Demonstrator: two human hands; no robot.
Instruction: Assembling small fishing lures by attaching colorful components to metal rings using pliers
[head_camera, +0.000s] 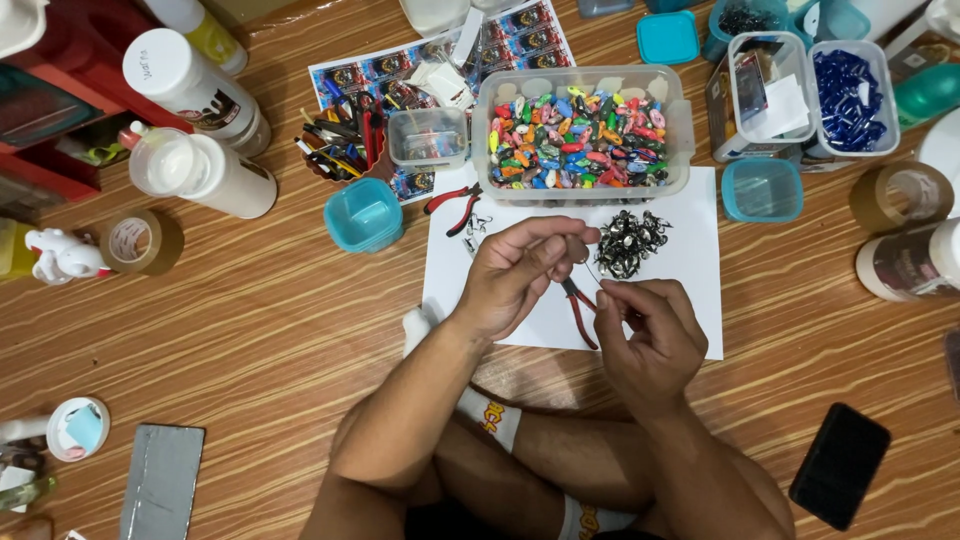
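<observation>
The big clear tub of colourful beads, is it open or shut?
Open. The tub has no lid on it, and the beads show uncovered from above.

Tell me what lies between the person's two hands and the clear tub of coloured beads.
In the head view, a pile of small dark metal clasps lies on the white paper sheet, between the hands (left hand, right hand) and the clear tub of coloured beads.

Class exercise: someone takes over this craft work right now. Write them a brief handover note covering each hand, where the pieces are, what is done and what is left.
Left hand: fingers pinched on a small metal piece, too small to identify.
Right hand: pinching a thin wire or ring beside it.
Red-handled pliers lie on the white paper under the hands.
Pile of metal clasps on the paper; tub of coloured charms behind it.
Done: no finished pieces visible.
Left: the pile.
</observation>
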